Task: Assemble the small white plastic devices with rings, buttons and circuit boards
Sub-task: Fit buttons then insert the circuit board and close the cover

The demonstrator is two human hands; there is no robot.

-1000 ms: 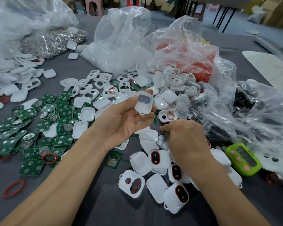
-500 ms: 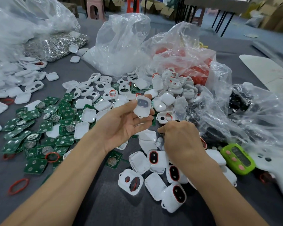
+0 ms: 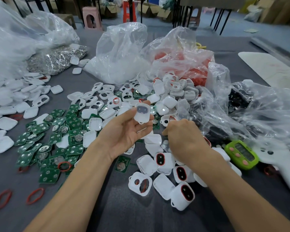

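Slippage worries me: my left hand (image 3: pixel 126 131) pinches the small white plastic shell (image 3: pixel 141 113) with its grey oval button only at fingertips, above the heap of loose white shells (image 3: pixel 153 139), while my right hand (image 3: pixel 184 138) curls knuckles-up into it, contents hidden.

**Your bench (image 3: pixel 107 211), parts spread from edge to edge**

Circuit boards (image 3: pixel 57 131) lay left of the middle. Loose shells (image 3: pixel 10 97) lay beyond them along the left edge, and a bag of metal clips (image 3: pixel 57 59) sat behind. At the far middle sat a plain bag (image 3: pixel 120 52), a bag of rings (image 3: pixel 187 64) to its right, and a heap of shells (image 3: pixel 174 91) before them. Your left hand (image 3: pixel 124 131) held a single shell (image 3: pixel 141 113) before that heap, and your right hand (image 3: pixel 186 139) reached down just beside it. Assembled devices (image 3: pixel 182 195) lay toward the near edge with a timer (image 3: pixel 241 154) to their right, and loose rings (image 3: pixel 35 195) lay near the front left corner.
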